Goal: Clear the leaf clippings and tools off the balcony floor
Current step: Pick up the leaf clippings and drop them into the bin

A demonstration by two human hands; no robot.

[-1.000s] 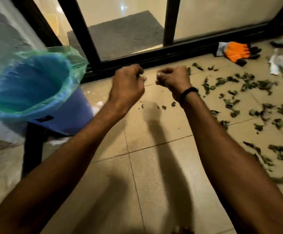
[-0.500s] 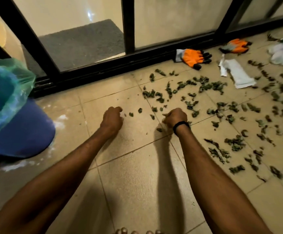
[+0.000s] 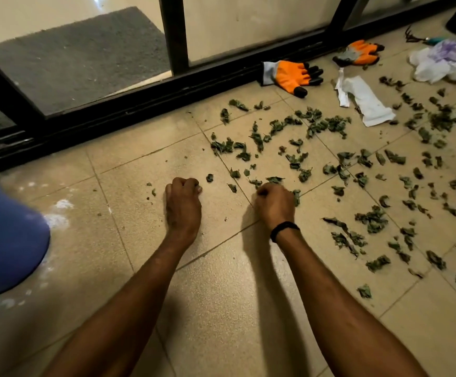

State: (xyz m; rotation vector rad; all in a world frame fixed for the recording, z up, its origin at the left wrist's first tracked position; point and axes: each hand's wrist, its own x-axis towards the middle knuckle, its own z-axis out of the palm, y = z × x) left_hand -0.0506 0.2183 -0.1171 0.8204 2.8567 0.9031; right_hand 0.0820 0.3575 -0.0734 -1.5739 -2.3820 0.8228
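Dark green leaf clippings (image 3: 324,126) lie scattered over the beige tiles from the middle to the right edge. My left hand (image 3: 183,202) rests on the floor with its fingers curled under; nothing shows in it, and a small clipping (image 3: 209,177) lies just past its knuckles. My right hand (image 3: 274,205), with a black wristband, is curled over the near edge of the clippings, and green bits stick out beside its fingers. An orange glove (image 3: 289,73) lies by the door track, with a second glove (image 3: 357,53) further right. A small hand rake (image 3: 417,38) lies at the far right.
The blue bin (image 3: 6,240) stands at the left edge, with only its lower side showing. A black sliding-door track (image 3: 139,104) runs along the far side, with a grey mat (image 3: 80,55) behind the glass. A white paper wrapper (image 3: 365,102) and a crumpled white bag (image 3: 444,59) lie among the clippings.
Both hands came down from beside the bin's mouth to the floor and moved right to the edge of the clippings. My view swung right, so the bin slid to the left edge.
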